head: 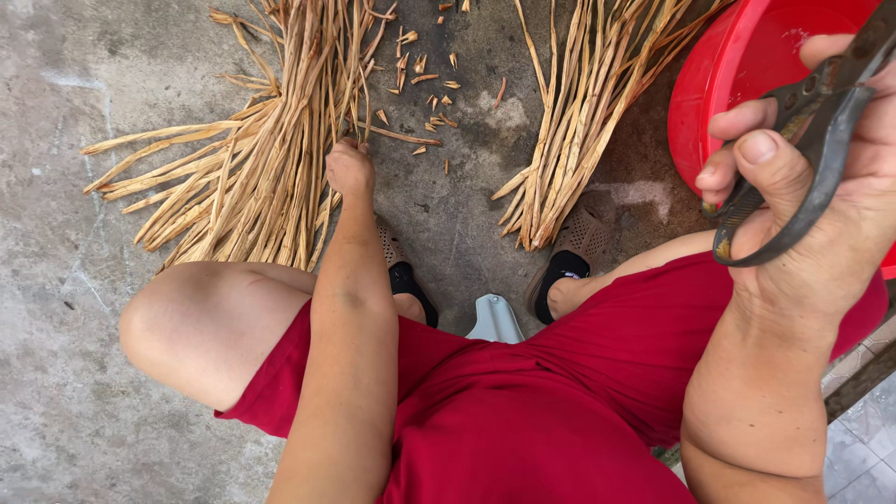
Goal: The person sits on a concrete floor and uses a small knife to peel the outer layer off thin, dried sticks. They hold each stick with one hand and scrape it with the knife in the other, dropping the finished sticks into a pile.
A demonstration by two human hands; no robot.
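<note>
Floor: bare grey concrete floor (75, 140), stained, strewn with short cut chips (425, 70) of dry stalk; pale tiles show at the lower right corner.
Head view, seat: the person sits low in red shorts, knees apart, feet in perforated slippers (579, 238).
Left hand (349, 170): reaches down, fingers curled closed on strands of the left bundle of dry straw (271, 131), which lies fanned out on the floor.
Right hand (821, 187): raised near the camera, fingers wrapped around the dark handles of metal shears (812, 140); the blades are out of view.
Other things: a second straw bundle (583, 103) lies beside the right foot; a red plastic basin (747, 65) stands behind the right hand.
Risk: judged from here, the hidden blades, carried down towards the gripping fingers, could nick them; a loose pull could also scatter the fanned stalks.
</note>
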